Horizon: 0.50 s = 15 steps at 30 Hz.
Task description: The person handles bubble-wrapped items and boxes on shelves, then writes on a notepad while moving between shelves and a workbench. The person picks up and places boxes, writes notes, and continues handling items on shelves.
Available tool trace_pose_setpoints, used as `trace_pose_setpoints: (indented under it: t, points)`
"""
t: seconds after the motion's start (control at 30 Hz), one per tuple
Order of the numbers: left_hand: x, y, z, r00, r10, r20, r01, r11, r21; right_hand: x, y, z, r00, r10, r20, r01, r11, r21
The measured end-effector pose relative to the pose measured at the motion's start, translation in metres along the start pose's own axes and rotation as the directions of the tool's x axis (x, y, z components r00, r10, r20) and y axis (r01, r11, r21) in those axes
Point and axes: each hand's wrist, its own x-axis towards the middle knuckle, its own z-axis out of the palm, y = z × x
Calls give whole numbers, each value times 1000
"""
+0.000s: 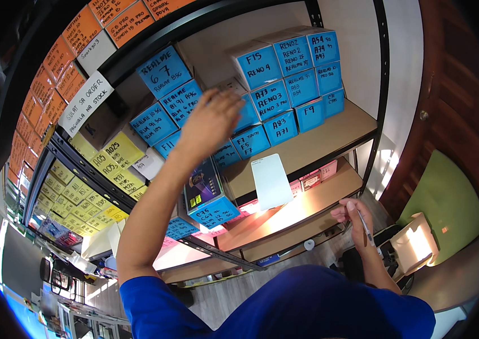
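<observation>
My left hand reaches up to the stacked boxes, its fingers stretched out over the front of a blue-labelled box. Whether the fingertips touch that box is hard to make out. Below my left forearm, a box with a dark printed side and a blue label juts out from the shelf. My right hand, lower and to the right, is closed around a slim pen. Between the two hands, a white sheet overlaps the shelf's front edge.
More blue-labelled boxes are stacked on the brown shelf. Orange-labelled boxes and yellow-labelled boxes fill racks at the left. A black metal upright stands at the right, near a green chair back and an open cardboard box.
</observation>
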Motion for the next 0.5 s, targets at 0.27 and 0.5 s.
trace_pose_setpoints:
  t: [0.27, 0.5]
  points:
    - [-14, 17, 39, 952, -159, 260, 69, 944, 323, 19, -1, 10, 995, -52, 82, 53, 999, -10]
    - [13, -3, 37, 935, -347, 81, 327, 926, 191, 15, 10, 1, 998, 18, 65, -18, 1000, 5]
